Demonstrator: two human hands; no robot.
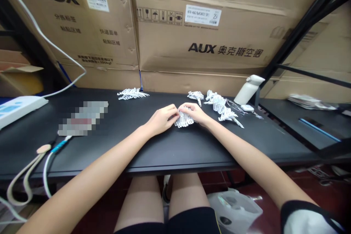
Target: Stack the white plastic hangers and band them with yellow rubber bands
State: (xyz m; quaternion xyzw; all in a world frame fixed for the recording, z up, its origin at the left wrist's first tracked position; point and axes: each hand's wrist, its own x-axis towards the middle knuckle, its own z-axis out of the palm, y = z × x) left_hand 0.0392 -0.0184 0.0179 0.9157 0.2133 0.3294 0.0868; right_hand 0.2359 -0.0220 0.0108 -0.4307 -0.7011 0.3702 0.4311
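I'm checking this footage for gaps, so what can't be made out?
Head view:
Handled white hooked pieces: partly hidden by the left hand and right hand; their number is unclear.
Cabled device: surface detail lost to pixelation.
Power strip: one end cut off by the left edge.

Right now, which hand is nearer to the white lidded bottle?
Right. The right hand is left of the white lidded bottle and nearer the person; the left hand is farther left.
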